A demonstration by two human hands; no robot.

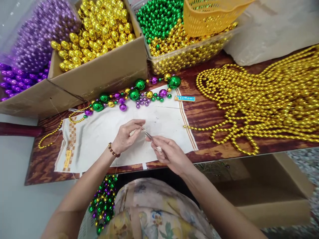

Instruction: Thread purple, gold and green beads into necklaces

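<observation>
Over the middle of a white cloth (99, 139), my left hand (127, 135) pinches thin thread between thumb and fingers. A bead bracelet is on that wrist. Just to the right, my right hand (168, 151) is closed around small metal scissors (148, 134), whose tip points at the left fingertips and touches or nearly touches the thread. Behind both hands a strand of green, purple and gold beads (134, 94) lies along the cloth's back edge. A long thin needle (169, 107) rests on the cloth near a blue lighter (184, 98).
Cardboard boxes (107, 73) of gold and purple beads stand at the back left. A clear tub (194, 54) holds green and gold beads and a yellow basket (211, 16). Gold bead strings (274, 96) spread over the right side. Below the table is an open carton (274, 210).
</observation>
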